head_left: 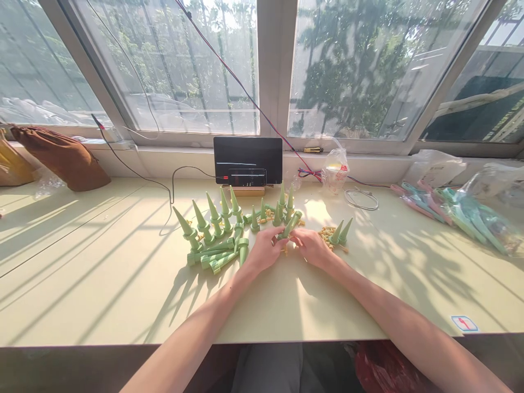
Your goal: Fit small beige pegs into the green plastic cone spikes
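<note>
My left hand [265, 248] and my right hand [311, 246] meet at the middle of the pale table [102, 284], fingers curled together around one green cone-shaped plastic spike [289, 225] that tilts up and away. Several more green spikes [213, 218] stand upright in a row to the left, and others lie flat [216, 257] beside my left hand. Two spikes [340, 233] stand right of my right hand by a scatter of small yellow pieces [326, 234].
A black tablet [248, 161] on a wooden stand sits at the back under the window, with cables. A brown cloth bag [65, 158] lies at the back left. Plastic bags of teal and pink parts [458, 213] lie at the right. A knotted clear bag [334, 170] stands near the sill.
</note>
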### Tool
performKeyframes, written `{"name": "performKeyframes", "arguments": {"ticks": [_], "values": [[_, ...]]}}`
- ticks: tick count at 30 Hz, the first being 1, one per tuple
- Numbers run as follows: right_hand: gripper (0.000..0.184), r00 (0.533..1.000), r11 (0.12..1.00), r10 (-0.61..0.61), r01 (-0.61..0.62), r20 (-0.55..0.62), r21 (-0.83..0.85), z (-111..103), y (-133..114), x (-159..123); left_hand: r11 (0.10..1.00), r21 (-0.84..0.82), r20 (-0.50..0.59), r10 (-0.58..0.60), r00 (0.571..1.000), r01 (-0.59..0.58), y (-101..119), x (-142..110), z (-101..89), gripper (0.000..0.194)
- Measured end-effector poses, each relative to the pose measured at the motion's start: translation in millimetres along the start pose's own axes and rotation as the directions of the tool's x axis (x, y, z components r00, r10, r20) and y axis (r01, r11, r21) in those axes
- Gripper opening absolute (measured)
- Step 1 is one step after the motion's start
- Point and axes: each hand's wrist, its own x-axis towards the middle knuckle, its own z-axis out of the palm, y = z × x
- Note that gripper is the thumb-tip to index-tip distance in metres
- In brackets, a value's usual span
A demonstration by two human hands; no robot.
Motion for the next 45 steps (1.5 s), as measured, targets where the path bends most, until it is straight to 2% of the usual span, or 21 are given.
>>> {"name": "performKeyframes", "arguments": {"ticks": [5, 15, 23, 29, 36, 41, 45], "values": [[0.022, 1.0, 1.0, -0.006, 0.006, -0.016, 0.012, 2, 1, 1, 1.0, 0.013, -0.003, -0.026, 1.0, 0.026, -4, 0, 0.0, 0.032], [0.023, 1.0, 0.998, 0.028, -0.028, -0.007, -0.056, 5, -3, -1, 0.997, 0.062, -0.018, -0.054, 0.998, 0.055, -9, 1, 0.0, 0.033], [0.023, 0.999, 0.999, 0.053, -0.052, 0.013, -0.013, 6, 0, -1, 0.996, 0.054, -0.021, -0.068, 0.997, 0.069, -9, 1, 1.3, 0.031], [0.026, 0.997, 0.994, 0.074, -0.077, 0.035, 0.083, 7, 2, 0, 0.998, 0.041, -0.018, -0.053, 0.998, 0.053, -7, 1, 1.6, 0.031], [0.028, 0.988, 0.981, 0.138, -0.127, -0.066, 0.147, 7, -1, 2, 0.996, 0.084, 0.002, -0.036, 0.999, 0.036, -4, 0, 3.8, 0.025], [0.019, 0.978, 0.969, 0.178, -0.155, -0.107, 0.194, 4, -5, 2, 0.993, 0.107, -0.059, -0.051, 0.997, 0.057, -1, 1, 3.1, 0.019], [0.019, 0.974, 0.965, 0.179, -0.147, -0.139, 0.215, 4, -5, 2, 0.993, 0.094, -0.079, -0.065, 0.995, 0.072, 1, 2, 2.1, 0.019]]}}
